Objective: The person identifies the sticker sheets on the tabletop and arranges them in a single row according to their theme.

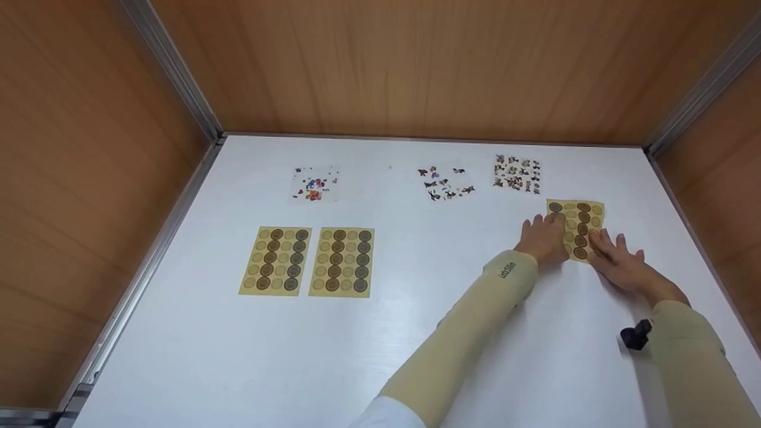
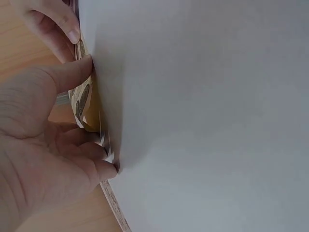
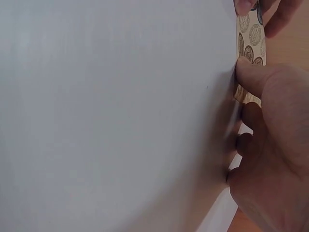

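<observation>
Both hands are at a tan sticker sheet [image 1: 582, 229] with rows of round printed seals, at the right of the white table. My left hand [image 1: 542, 239] holds its left edge between thumb and fingers. In the left wrist view the sheet [image 2: 82, 99] bows up beside the left thumb, and the other fingertips touch the table. My right hand [image 1: 621, 264] is at the opposite edge. The right wrist view shows the right thumb [image 3: 253, 75] over the sheet's edge, the fingers curled below it; part of the sheet is hidden by the hands.
Two similar tan sheets, one [image 1: 275, 260] beside the other [image 1: 342, 261], lie at left centre. Along the back lie three clear sheets with small colourful stickers: left [image 1: 315, 184], middle [image 1: 446, 181] and right [image 1: 517, 174]. Wooden panels [image 1: 386, 71] enclose the table [image 1: 357, 356].
</observation>
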Tool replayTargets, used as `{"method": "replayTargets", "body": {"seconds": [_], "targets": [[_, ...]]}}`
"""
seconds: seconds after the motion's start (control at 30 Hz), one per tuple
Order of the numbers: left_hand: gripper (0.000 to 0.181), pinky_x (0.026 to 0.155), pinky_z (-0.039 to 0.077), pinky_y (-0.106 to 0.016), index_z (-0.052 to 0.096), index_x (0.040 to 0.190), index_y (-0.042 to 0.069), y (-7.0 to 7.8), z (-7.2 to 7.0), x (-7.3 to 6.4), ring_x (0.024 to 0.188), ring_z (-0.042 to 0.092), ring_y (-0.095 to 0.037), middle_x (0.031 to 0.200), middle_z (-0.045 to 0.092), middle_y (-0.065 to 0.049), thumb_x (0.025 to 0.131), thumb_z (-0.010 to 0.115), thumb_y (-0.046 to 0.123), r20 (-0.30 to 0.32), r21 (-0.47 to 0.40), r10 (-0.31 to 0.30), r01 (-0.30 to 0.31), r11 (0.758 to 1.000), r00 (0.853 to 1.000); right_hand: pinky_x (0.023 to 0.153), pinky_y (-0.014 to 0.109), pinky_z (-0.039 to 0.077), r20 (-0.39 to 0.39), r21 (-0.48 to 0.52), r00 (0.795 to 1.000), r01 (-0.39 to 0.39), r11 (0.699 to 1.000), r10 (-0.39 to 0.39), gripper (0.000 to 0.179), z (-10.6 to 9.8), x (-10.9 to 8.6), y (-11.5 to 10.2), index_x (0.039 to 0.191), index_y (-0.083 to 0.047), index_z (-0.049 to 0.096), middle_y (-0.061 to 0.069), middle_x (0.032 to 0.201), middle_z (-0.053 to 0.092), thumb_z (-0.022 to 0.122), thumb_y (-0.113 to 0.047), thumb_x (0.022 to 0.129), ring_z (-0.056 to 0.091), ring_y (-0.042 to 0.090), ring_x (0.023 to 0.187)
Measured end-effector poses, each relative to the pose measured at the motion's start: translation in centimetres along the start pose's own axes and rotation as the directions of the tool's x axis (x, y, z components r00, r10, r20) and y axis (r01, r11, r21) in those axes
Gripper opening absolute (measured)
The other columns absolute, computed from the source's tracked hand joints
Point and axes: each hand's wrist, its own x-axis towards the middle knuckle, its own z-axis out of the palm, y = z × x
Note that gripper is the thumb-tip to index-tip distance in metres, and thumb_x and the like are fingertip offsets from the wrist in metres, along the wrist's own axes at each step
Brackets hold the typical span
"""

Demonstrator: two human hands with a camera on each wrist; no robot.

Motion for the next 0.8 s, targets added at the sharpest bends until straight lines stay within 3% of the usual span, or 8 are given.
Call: {"method": "replayTargets", "body": {"seconds": [0.13, 0.23, 0.33, 0.5, 0.67, 0.8], "targets": [[0.070, 0.114, 0.033, -0.029, 0.045, 0.150, 0.031, 0.0, 0.3, 0.4, 0.125, 0.051, -0.006, 0.132, 0.062, 0.015, 0.088, 0.077, 0.039, -0.022, -0.034, 0.021, -0.021, 0.999, 1.000, 0.102, 0.070, -0.030, -0.005, 0.018, 1.000, 0.015, 1.000, -0.015, 0.076, 0.2, 0.0, 0.2, 0.160, -0.006, -0.007, 0.025, 0.160, -0.021, 0.033, -0.047, 0.110, -0.032, 0.051, 0.139], [0.069, 0.107, 0.040, -0.023, 0.047, 0.148, 0.031, 0.0, 0.5, 0.7, 0.114, 0.057, -0.005, 0.121, 0.066, 0.014, 0.088, 0.079, 0.031, -0.037, -0.044, 0.053, -0.055, 0.998, 0.998, 0.102, 0.069, -0.031, -0.008, 0.020, 1.000, 0.015, 1.000, -0.015, 0.076, 0.2, 0.0, 0.3, 0.160, -0.006, -0.007, 0.025, 0.160, -0.021, 0.033, -0.048, 0.110, -0.032, 0.051, 0.139], [0.068, 0.099, 0.044, -0.017, 0.048, 0.149, 0.030, 0.1, 0.7, 0.9, 0.111, 0.059, -0.003, 0.125, 0.064, 0.014, 0.088, 0.079, 0.023, -0.058, -0.073, 0.064, -0.068, 0.995, 0.996, 0.103, 0.068, -0.030, -0.001, 0.013, 1.000, 0.007, 1.000, -0.006, 0.076, 0.1, 0.0, 0.1, 0.160, -0.007, -0.006, 0.023, 0.161, -0.022, 0.033, -0.049, 0.109, -0.032, 0.049, 0.140], [0.073, 0.100, 0.045, -0.016, 0.047, 0.151, 0.029, 0.4, 0.6, 1.1, 0.118, 0.058, -0.007, 0.141, 0.055, 0.007, 0.087, 0.080, 0.016, -0.127, -0.214, -0.003, -0.025, 0.976, 0.992, 0.102, 0.070, -0.030, -0.008, 0.004, 1.000, 0.025, 1.000, -0.025, 0.075, -0.2, 0.0, -0.2, 0.160, -0.004, -0.003, 0.025, 0.161, -0.021, 0.033, -0.047, 0.110, -0.031, 0.051, 0.140], [0.079, 0.095, 0.048, -0.017, 0.043, 0.152, 0.021, 0.8, 0.2, 1.1, 0.111, 0.059, -0.011, 0.137, 0.053, -0.002, 0.084, 0.081, 0.012, -0.168, -0.411, -0.145, 0.065, 0.909, 0.975, 0.101, 0.071, -0.030, -0.023, 0.004, 0.998, 0.051, 0.999, -0.051, 0.073, -0.2, 0.0, -0.1, 0.159, -0.001, 0.000, 0.028, 0.160, -0.019, 0.033, -0.044, 0.110, -0.030, 0.053, 0.139], [0.085, 0.080, 0.049, -0.014, 0.038, 0.153, 0.012, 0.8, -0.2, 1.2, 0.090, 0.057, -0.006, 0.110, 0.062, 0.002, 0.080, 0.083, 0.012, -0.114, -0.571, -0.255, 0.147, 0.808, 0.960, 0.101, 0.070, -0.031, -0.021, 0.016, 0.999, 0.049, 0.999, -0.048, 0.071, 0.0, -0.1, -0.1, 0.160, -0.002, 0.005, 0.027, 0.160, -0.020, 0.034, -0.044, 0.110, -0.031, 0.053, 0.139]]}}
